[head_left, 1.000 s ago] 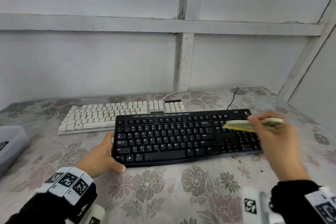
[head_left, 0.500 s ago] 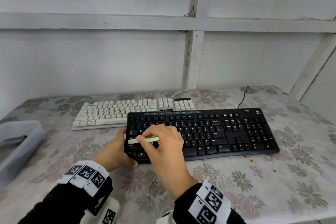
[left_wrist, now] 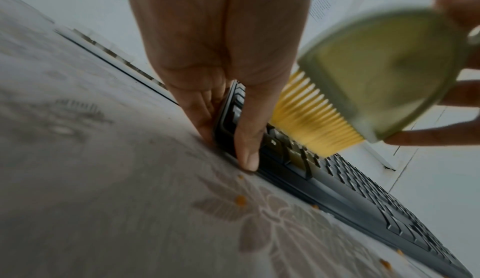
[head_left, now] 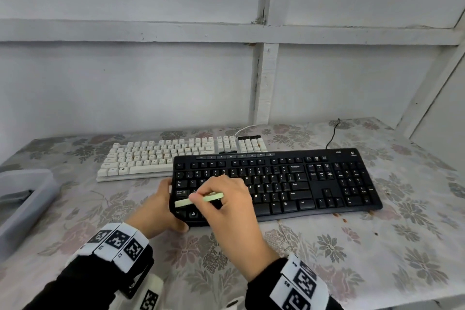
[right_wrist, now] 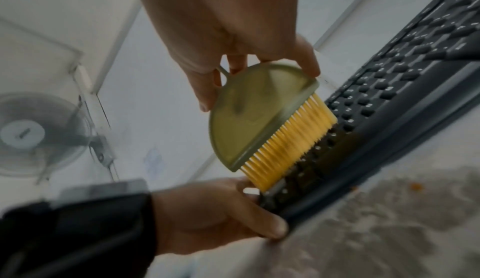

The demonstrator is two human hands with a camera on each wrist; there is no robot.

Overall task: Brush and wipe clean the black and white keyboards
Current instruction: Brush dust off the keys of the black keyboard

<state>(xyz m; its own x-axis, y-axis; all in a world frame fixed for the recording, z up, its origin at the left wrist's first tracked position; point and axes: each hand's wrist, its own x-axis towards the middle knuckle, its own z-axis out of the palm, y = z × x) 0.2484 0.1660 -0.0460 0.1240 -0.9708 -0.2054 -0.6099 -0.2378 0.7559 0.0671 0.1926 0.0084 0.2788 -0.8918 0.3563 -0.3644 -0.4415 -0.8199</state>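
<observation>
Head view records 2 keyboards on a table covered by a floral cloth (head_left: 327,254). The black keyboard (head_left: 314,181) lies nearer the person, flat on the cloth, its long side running left to right and slightly angled. The white keyboard (head_left: 161,156) lies just behind it and further left, its right part hidden behind the black unit's back edge; whether the 2 touch cannot be determined. The left hand (head_left: 158,206) grips the left end of the black keyboard, thumb at the front corner, fingers wrapped on the end edge. Left wrist view confirms this: the thumb tip meets the cloth at the keyboard's front edge and the fingers (left_wrist: 205,105) curl against the side of the case. The right hand (head_left: 226,199) holds a small brush (head_left: 198,199) with a pale green half-round body. Right wrist view shows the fingers (right_wrist: 202,89) pinching the curved top of the brush (right_wrist: 249,118), with its yellow bristles (right_wrist: 288,142) pointing down onto the keys at the left end of the black keyboard (right_wrist: 405,72), just beside the left hand (right_wrist: 215,212). Bristle tips appear to touch the keys; blur prevents certainty. Small orange crumbs (left_wrist: 241,199) lie on the cloth along the front edge of the black keyboard. A grey plastic tub (head_left: 22,199) stands at the left edge of the table, well apart from both keyboards. A wall fan (right_wrist: 33,134) appears in the right wrist view.
</observation>
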